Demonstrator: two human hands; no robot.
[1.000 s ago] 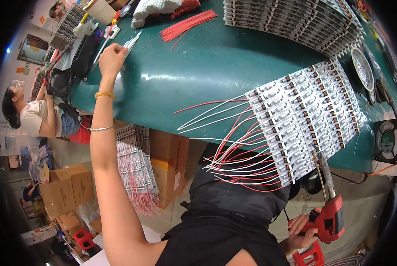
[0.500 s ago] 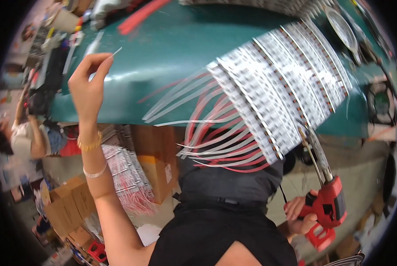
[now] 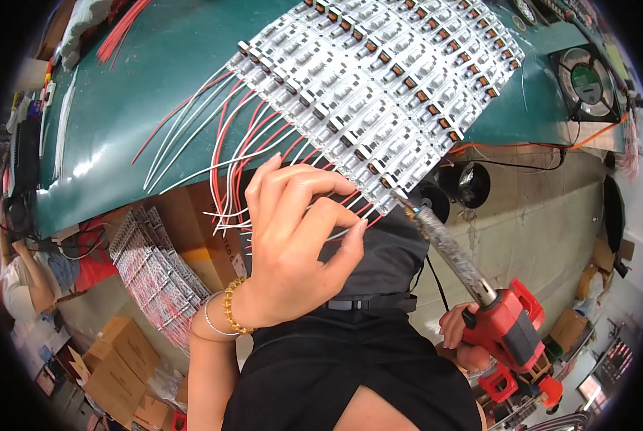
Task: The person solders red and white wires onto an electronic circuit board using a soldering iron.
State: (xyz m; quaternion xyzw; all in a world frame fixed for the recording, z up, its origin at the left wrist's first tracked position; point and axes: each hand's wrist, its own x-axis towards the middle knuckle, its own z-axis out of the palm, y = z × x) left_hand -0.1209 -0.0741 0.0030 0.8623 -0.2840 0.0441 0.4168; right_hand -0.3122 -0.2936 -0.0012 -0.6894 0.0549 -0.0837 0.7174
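Note:
A white circuit-board panel [image 3: 364, 100] slants across the bench, with rows of small parts. Red and white wires [image 3: 224, 169] trail from its near left edge. My left hand [image 3: 293, 237] is at the panel's near corner, thumb and forefinger closed on what looks like a thin white wire; the other fingers curve over the wires. My right hand [image 3: 461, 337] grips a red soldering gun [image 3: 508, 327] at lower right. Its long metal barrel points up and left, and the tip is at the panel's near corner beside my left fingertips. Whether the tip touches is hard to tell.
A bundle of red wires [image 3: 124, 32] and a strip of white wires [image 3: 64, 129] lie on the green bench [image 3: 156, 43]. A small fan [image 3: 587, 82] stands at far right. Wired panels [image 3: 160, 266] and cardboard boxes [image 3: 117, 366] are at lower left, where another person [image 3: 30, 284] sits.
My left hand has come down from the upper left to the panel's near corner. The view has shifted, and the gun's tip remains by that corner.

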